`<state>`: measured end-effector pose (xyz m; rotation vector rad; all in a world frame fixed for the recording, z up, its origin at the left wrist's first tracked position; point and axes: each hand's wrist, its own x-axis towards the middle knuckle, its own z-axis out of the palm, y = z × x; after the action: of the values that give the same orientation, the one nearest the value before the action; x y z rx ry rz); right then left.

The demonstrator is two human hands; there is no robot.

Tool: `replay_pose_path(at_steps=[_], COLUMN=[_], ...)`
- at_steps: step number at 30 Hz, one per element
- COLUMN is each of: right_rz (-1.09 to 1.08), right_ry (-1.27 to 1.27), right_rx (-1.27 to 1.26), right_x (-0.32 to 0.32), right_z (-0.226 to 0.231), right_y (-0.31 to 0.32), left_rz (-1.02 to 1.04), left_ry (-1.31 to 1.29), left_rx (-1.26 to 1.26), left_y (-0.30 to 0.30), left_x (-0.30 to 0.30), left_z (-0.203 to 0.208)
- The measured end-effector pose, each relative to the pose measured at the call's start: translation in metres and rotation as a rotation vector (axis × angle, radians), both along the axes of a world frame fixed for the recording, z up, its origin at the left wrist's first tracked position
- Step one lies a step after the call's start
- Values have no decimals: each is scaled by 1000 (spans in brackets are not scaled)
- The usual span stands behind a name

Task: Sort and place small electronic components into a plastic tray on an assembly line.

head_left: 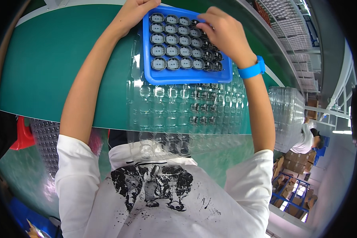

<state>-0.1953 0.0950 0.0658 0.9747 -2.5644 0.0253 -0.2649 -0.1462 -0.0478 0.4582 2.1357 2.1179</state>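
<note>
A blue tray (pixel 148 59) lies on the green table, filled with rows of round grey cup-shaped parts (pixel 158 63). Toward its right side stand several small black parts (pixel 208 65). My right hand (pixel 225 33) reaches over the tray's far right, thumb and fingertips closed around a small black part (pixel 194 23) at the end of the far row. At the tray's far left corner is my left hand (pixel 133 14), its fingers curled and partly cut off by the picture's top edge. Whatever it holds is hidden.
Clear plastic blister trays (pixel 158 107) lie under and in front of the blue tray, overhanging the table's near edge; some pockets hold black parts (pixel 202 108). A stack of clear trays (pixel 283 115) stands at the right. A red stool (pixel 23 135) is at left. Another person (pixel 305 139) is far right.
</note>
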Motion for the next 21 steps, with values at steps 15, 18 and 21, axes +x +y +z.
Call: replay_pose_path(at_steps=[15,18,21], right_rz=[-390,-355,-362], right_ry=[-649,-541,-532], right_rx=[-268,-141,-233], right_x=[216,225,226], right_z=[-7,-21,-12], right_y=[50,46,52], left_rz=[11,-36,-37], left_ry=[-5,25,-11], left_rx=[25,-6,10], left_y=[3,-4,-1], left_x=[4,-3,0], left_z=[6,-1,1])
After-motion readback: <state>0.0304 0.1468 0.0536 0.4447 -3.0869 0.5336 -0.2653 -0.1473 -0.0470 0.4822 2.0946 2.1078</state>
